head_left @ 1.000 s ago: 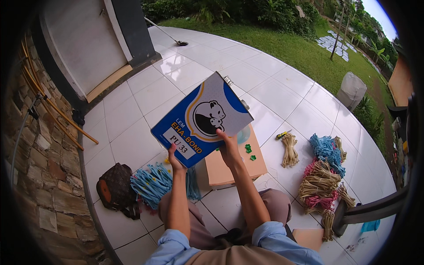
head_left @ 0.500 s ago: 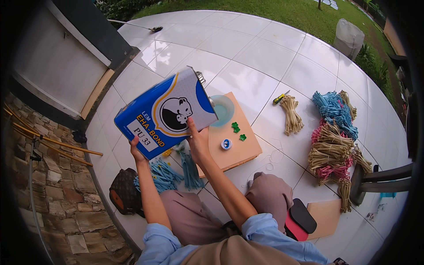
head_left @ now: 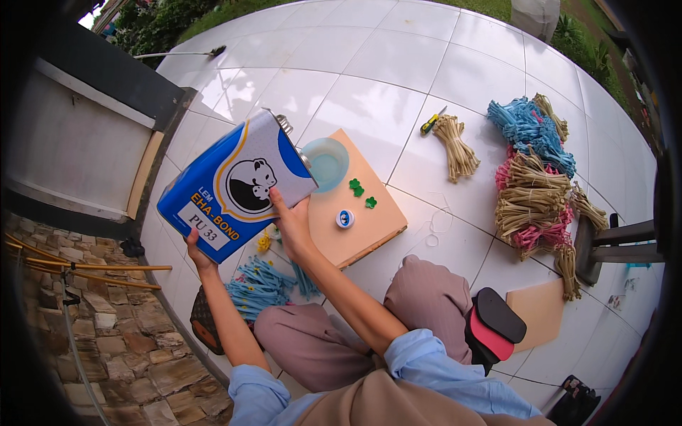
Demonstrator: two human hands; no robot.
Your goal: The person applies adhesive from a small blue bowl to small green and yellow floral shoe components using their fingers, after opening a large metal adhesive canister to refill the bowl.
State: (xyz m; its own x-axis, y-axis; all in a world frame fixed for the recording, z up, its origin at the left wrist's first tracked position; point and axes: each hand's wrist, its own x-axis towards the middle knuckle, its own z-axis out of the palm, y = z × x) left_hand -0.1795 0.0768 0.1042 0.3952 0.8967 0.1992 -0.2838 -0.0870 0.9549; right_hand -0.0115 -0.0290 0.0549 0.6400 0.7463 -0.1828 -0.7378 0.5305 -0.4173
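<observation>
I hold a large rectangular metal can (head_left: pixel 238 181), blue and white with an animal picture, in both hands. It is tilted, its top end pointing up and right beside a translucent teal bowl (head_left: pixel 327 163). My left hand (head_left: pixel 201 254) grips the can's lower edge. My right hand (head_left: pixel 290 221) is wrapped round its near right side, thumb on the front face. Below the bowl, a peach-coloured board (head_left: pixel 362 231) lies on the floor. On the board are a small round white lid (head_left: pixel 345 219) and several green flower-shaped pieces (head_left: pixel 356 187). The can hides part of the board.
Blue stalks (head_left: pixel 259 287) lie by my left knee, with yellow flowers (head_left: pixel 264 243) near them. Rightward are a beige stalk bundle (head_left: pixel 456 149), a screwdriver (head_left: pixel 430 124) and a pile of blue, beige and pink bundles (head_left: pixel 533 199). Black-and-red sandals (head_left: pixel 497 316) lie by my right knee.
My view has turned, so the floor and the things on it appear shifted left and up. The can stays tilted in both hands, with little change relative to the bowl.
</observation>
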